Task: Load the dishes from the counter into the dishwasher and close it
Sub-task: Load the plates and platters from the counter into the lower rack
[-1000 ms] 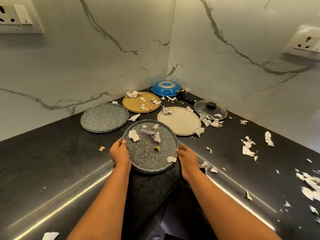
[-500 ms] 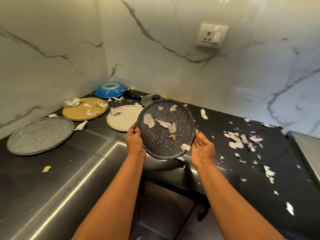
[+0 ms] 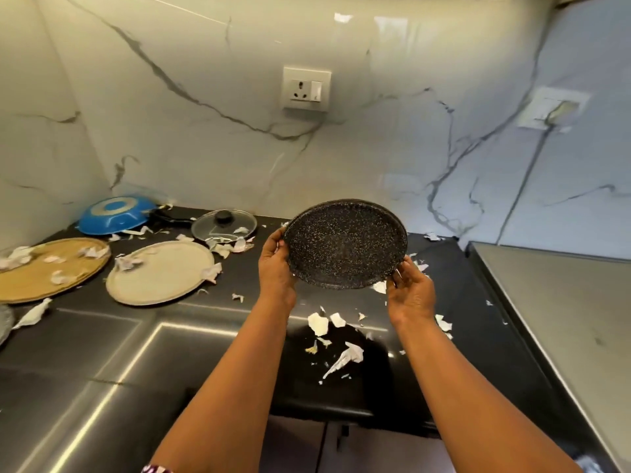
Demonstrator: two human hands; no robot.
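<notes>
Scraps [image 3: 319, 324] had slid off the speckled plate [image 3: 345, 244] onto the counter [image 3: 205, 336]. Left hand [image 3: 275, 268] and right hand [image 3: 411, 291] gripped its rim, holding it tilted in midair. Beige plate [image 3: 164, 274], glass lid [image 3: 223, 225] and blue pan [image 3: 114, 215] sat off left.

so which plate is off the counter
The dark speckled plate, held tilted by left hand and right hand; the beige plate and yellow plate lie flat there.

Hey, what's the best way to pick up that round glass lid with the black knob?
Pinch the black knob from straight above. The round glass lid lies flat, knob up, so its rim hugs the black counter and likely leaves fingers no gap. Free a hand first: left hand and right hand both hold the dark speckled plate.
</notes>
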